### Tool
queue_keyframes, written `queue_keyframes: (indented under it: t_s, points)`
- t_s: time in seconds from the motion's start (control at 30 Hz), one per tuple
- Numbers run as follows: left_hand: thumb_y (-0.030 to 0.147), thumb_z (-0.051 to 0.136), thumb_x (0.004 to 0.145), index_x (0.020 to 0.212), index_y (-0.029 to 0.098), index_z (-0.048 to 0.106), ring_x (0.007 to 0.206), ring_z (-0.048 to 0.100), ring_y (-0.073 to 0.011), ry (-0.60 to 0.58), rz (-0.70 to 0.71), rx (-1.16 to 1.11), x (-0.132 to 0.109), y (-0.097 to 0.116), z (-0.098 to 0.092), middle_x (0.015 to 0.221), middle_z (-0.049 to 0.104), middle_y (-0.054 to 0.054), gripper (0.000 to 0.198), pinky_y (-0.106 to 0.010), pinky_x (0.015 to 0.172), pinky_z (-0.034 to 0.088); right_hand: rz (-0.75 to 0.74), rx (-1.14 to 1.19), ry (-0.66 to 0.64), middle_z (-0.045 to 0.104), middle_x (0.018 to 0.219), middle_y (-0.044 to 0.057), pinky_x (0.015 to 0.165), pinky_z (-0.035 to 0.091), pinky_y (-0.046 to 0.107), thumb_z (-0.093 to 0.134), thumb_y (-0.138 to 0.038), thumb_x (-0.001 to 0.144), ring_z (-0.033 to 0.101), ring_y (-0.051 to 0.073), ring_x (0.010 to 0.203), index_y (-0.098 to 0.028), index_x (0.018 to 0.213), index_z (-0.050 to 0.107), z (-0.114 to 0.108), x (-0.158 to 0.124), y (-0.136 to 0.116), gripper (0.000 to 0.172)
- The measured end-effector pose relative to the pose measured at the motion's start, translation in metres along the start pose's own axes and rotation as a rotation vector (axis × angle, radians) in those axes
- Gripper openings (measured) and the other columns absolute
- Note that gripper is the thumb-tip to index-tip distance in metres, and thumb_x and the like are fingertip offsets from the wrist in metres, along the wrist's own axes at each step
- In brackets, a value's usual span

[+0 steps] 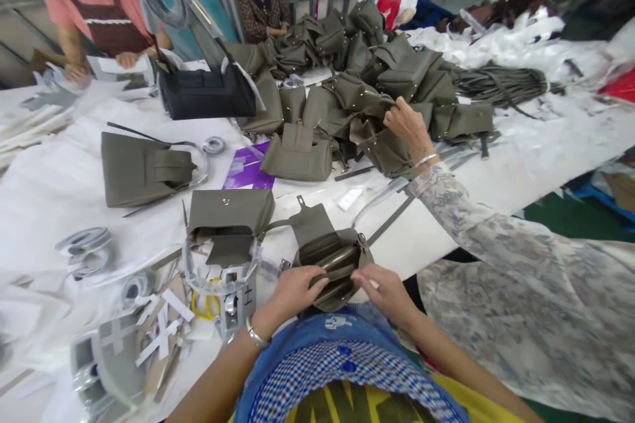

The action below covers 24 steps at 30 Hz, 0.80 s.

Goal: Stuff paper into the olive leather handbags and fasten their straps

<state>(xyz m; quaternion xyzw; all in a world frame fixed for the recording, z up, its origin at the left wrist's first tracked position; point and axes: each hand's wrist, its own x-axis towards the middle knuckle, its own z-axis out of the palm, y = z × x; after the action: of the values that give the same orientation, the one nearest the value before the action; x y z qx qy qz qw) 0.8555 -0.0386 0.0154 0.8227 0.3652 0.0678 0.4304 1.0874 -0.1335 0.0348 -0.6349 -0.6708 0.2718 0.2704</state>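
An olive-green handbag [321,250] stands in front of my body, its flap folded back and its mouth spread to show inner pockets. My left hand [296,289] grips the near left rim, thumb over the edge. On the right rim, my right hand [384,292] pinches the bag's edge, with the fingertips partly hidden. Just to the left lies another olive handbag [231,211], its opening facing me. Beside it are a yellow ring [204,297] and plastic-wrapped pieces [231,307].
A co-worker's hand [409,129] reaches from the right into a pile of olive handbags [317,109]. A black handbag [208,91] and an upright olive bag [143,168] stand left. Paper strips [161,334] and coiled straps [89,251] litter the table. Several people work opposite.
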Motion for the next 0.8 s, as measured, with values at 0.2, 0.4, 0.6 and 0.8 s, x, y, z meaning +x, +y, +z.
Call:
queue_keyframes:
  t_s: [0.2,0.4,0.6,0.8]
  points:
    - [0.043,0.05,0.095,0.093,0.023,0.072,0.086,0.068,-0.0215,-0.132,0.131,0.134,-0.025,0.013,0.027,0.09,0.074,-0.004,0.029,-0.029,0.075,0.047,0.108,-0.159,0.275,0.059,0.132,0.013,0.105,0.043,0.041,0.053,-0.041,0.095,0.053,0.027,0.123,-0.019,0.134,0.054,-0.019,0.066,0.018,0.044]
    - [0.05,0.048,0.095,0.089,0.021,0.067,0.086,0.064,-0.0209,-0.201,0.232,0.266,-0.048,0.006,0.027,0.087,0.071,-0.004,0.035,-0.028,0.073,0.045,0.156,0.069,-0.23,0.068,0.12,0.011,0.096,0.05,0.041,0.07,-0.027,0.082,0.065,0.025,0.104,-0.018,0.148,0.041,0.007,0.143,0.019,0.073]
    - [0.045,0.039,0.1,0.099,0.021,0.063,0.09,0.06,-0.0195,-0.242,0.314,0.268,-0.07,-0.003,0.012,0.096,0.069,-0.003,0.033,-0.029,0.077,0.044,-0.286,0.145,-0.449,0.065,0.128,0.001,0.106,0.043,0.034,0.044,0.004,0.076,0.058,0.018,0.12,-0.028,0.118,0.071,-0.019,0.085,0.019,0.06]
    - [0.041,0.037,0.101,0.098,0.022,0.064,0.086,0.058,-0.018,-0.186,0.371,0.286,-0.074,-0.007,0.019,0.094,0.068,-0.002,0.034,-0.03,0.074,0.043,-0.379,-0.36,-0.454,0.046,0.149,0.008,0.113,0.032,0.05,0.048,0.001,0.082,0.036,0.027,0.14,-0.03,0.141,0.052,-0.022,0.038,0.025,0.066]
